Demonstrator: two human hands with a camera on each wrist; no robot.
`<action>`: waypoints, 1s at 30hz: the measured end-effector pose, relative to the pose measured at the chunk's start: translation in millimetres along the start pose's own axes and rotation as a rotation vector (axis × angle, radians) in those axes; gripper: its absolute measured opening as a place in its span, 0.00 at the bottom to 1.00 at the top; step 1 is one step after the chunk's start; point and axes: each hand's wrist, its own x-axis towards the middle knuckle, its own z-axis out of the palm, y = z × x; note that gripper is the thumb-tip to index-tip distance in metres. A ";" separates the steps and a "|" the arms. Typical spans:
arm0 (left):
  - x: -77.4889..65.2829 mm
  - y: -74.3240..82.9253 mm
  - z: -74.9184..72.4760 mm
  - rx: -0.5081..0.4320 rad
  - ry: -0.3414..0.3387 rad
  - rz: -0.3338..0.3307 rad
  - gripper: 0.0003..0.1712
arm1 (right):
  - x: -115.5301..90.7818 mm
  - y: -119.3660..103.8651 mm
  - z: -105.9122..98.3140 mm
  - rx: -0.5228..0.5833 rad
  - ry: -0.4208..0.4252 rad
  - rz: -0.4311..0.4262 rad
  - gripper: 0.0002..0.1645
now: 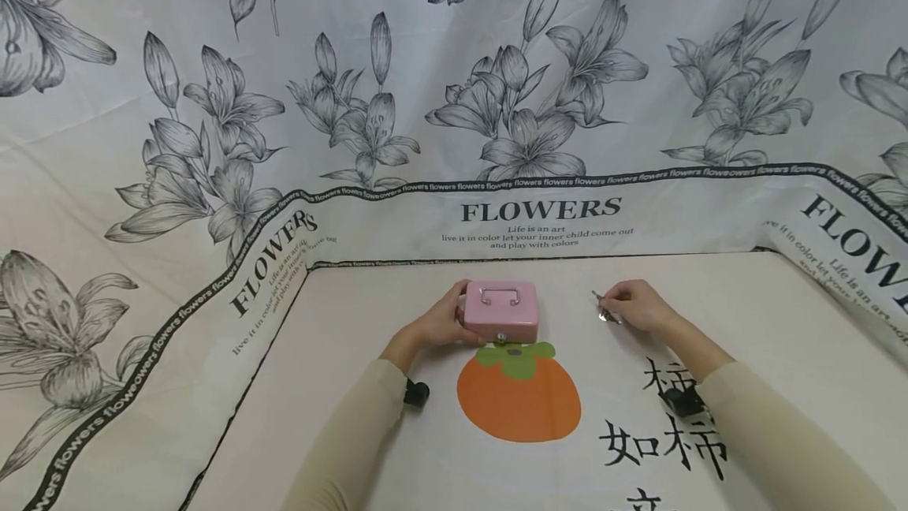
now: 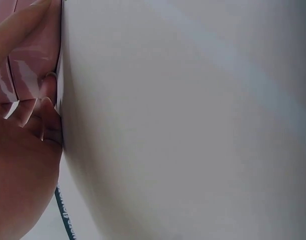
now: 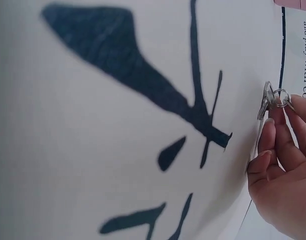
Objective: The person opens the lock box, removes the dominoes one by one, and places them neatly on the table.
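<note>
A pink cash box (image 1: 500, 311) with a silver carrying handle on its lid and a small lock on its front sits upright on the table. My left hand (image 1: 441, 317) grips its left side, the thumb toward the front corner; in the left wrist view the fingers (image 2: 47, 117) curl at the box's edge. To the right of the box, my right hand (image 1: 637, 305) pinches a ring with small metal keys (image 1: 608, 309). The right wrist view has the key ring (image 3: 282, 98) between thumb and fingertips, with the keys hanging at the tabletop.
The white tablecloth (image 1: 383, 314) bears a printed orange persimmon (image 1: 519, 400) in front of the box and black characters (image 1: 627, 443) at the right. Behind stands a flower-print curtain (image 1: 397, 101) whose lettered border meets the table's far edge.
</note>
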 end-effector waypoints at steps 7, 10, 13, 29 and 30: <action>0.8 -5.0 2.2 -0.014 0.006 0.008 0.63 | -2.4 -0.6 -0.9 0.029 0.001 -0.002 0.15; -0.6 -4.5 2.3 -0.020 0.006 0.018 0.62 | -4.3 -0.8 -1.7 0.043 -0.006 -0.025 0.16; -1.1 -4.2 2.2 -0.018 0.009 0.021 0.61 | -6.7 -2.4 -2.9 0.064 -0.013 -0.046 0.17; -1.8 -4.5 1.0 -0.030 -0.022 0.093 0.57 | -25.5 -22.5 1.4 0.098 0.021 -0.087 0.18; -1.9 -4.6 1.2 -0.035 -0.019 0.094 0.58 | -26.3 -23.5 1.7 0.100 0.024 -0.086 0.18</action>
